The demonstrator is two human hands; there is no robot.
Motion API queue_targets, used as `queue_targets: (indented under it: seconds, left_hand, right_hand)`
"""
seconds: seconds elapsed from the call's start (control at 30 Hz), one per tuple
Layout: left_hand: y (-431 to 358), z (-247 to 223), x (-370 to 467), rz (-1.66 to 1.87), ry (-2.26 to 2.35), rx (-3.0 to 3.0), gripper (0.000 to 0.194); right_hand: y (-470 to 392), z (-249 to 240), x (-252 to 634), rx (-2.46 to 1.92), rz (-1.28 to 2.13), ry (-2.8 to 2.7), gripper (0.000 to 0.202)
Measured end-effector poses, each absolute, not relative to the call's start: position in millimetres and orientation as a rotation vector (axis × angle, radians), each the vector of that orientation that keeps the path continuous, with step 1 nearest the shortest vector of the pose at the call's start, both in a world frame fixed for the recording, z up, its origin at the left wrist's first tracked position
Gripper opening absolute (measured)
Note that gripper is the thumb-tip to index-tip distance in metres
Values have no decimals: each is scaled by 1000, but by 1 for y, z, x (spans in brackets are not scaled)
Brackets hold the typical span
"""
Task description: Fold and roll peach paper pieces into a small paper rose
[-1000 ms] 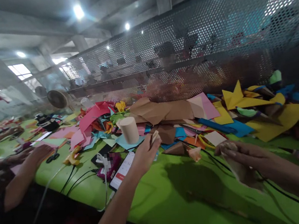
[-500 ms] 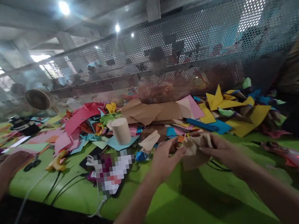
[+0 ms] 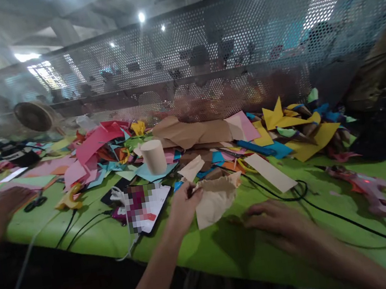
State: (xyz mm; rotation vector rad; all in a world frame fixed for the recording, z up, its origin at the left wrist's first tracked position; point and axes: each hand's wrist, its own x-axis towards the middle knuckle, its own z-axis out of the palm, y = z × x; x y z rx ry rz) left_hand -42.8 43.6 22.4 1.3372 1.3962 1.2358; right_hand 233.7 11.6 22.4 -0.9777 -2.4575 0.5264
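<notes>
My left hand [image 3: 181,206] pinches the left edge of a crinkled beige paper piece [image 3: 214,201], which is raised over the green table [image 3: 228,251]. Its top edge is wavy and gathered. To the right of the paper, my right hand [image 3: 280,222] holds nothing; its fingers are stretched out low over the tabletop and slightly blurred. A flat cream paper strip [image 3: 269,171] lies beyond the right hand, with a black cable [image 3: 278,195] passing by its near end. A pink glue gun [image 3: 365,188] with a small red light rests farther right.
Coloured paper scraps [image 3: 97,142] and brown paper [image 3: 191,132] line the table's back, below a perforated metal screen [image 3: 253,42]. Around the left half are a cream roll [image 3: 154,157], a phone [image 3: 155,209], a yellow glue gun [image 3: 69,198], scissors [image 3: 35,202] and another person's hands [image 3: 7,200].
My right hand has let go of the beige paper and moved down, away from it. The left hand has shifted left with the paper. The cream strip now shows uncovered.
</notes>
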Motion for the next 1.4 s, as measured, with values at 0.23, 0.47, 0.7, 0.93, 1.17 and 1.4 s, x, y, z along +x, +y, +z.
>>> queue_targets:
  seconds: [0.23,0.47,0.7,0.93,1.17,1.4]
  left_hand:
    - [26,4,-44,995,1640,1518,12]
    - [22,7,-46,937,1749,1563,10]
    - [19,7,-44,1138,1292,1028,34]
    - [13,11,-37,1228,1137,787,45]
    - [3,10,-48,957,1690,1556,36]
    - [-39,17,-41,782,1558,2180,46]
  right_hand:
    - [25,-12,266,-1181,37,-2400,37]
    - [18,7,222,-1067,80,-2495,43]
    - [7,16,165,-1051,29,-2508,72]
    - [4,12,162,-1076,-155,-2369,71]
    - [4,9,183,-918,-141,-2397,31]
    - [1,-2,194,-994,187,-2475,32]
